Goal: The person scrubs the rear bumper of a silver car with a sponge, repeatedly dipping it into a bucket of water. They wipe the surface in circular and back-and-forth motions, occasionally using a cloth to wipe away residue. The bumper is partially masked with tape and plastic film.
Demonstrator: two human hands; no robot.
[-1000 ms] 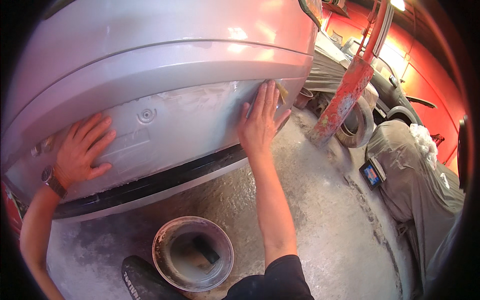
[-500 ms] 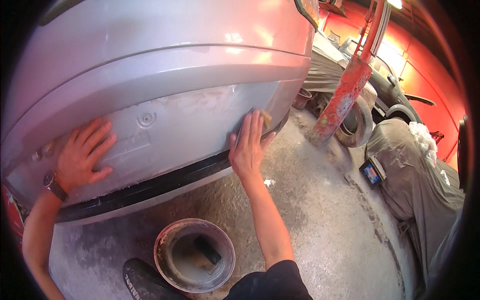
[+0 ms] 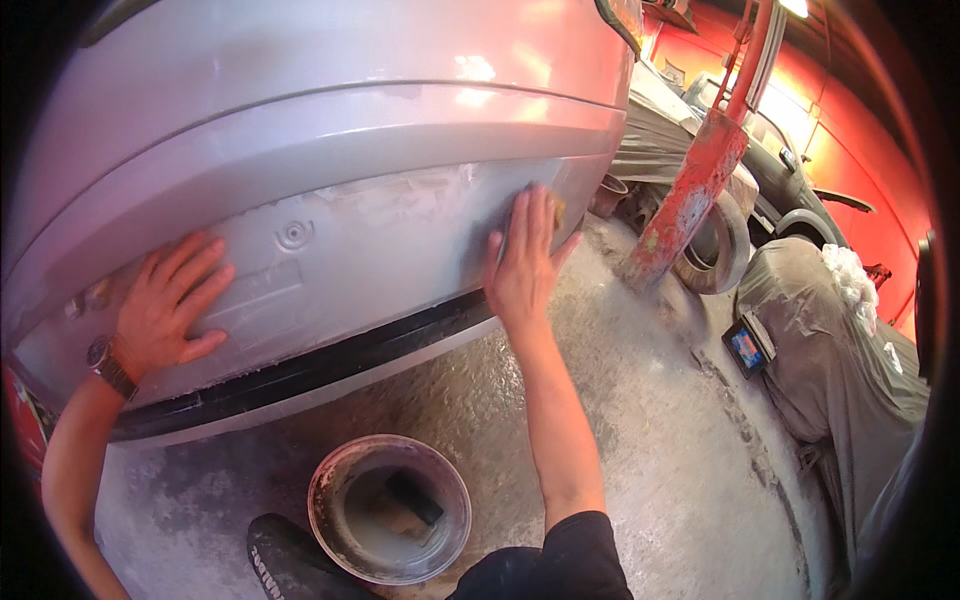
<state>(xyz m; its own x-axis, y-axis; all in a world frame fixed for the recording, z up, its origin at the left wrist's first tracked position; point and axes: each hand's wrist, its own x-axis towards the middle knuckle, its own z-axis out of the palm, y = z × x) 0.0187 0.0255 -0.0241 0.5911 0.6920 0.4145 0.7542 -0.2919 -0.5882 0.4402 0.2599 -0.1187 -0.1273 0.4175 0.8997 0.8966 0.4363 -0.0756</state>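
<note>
In front of me is the grey bumper (image 3: 370,235) of a car, with a dull, wet-looking lower panel and a black strip (image 3: 385,343) along its bottom. My left hand (image 3: 168,312) lies flat on the panel's left part, fingers spread, with a watch (image 3: 108,364) on the wrist. Near the right end, my right hand (image 3: 527,262) presses a piece of sandpaper (image 3: 558,212) against the panel. Only its yellowish-brown edge shows beside the fingers; the palm hides the rest. A dark wet smear surrounds that hand.
A round bucket (image 3: 318,502) of cloudy water, with a black block inside, stands on the concrete floor (image 3: 660,440) beside my shoe (image 3: 285,560). To the right are a worn red post (image 3: 690,200), a tyre (image 3: 728,245), a grey draped cover (image 3: 810,350) and a small box (image 3: 748,345).
My right hand has slid right and slightly up along the panel with the sandpaper. The left hand stays where it was.
</note>
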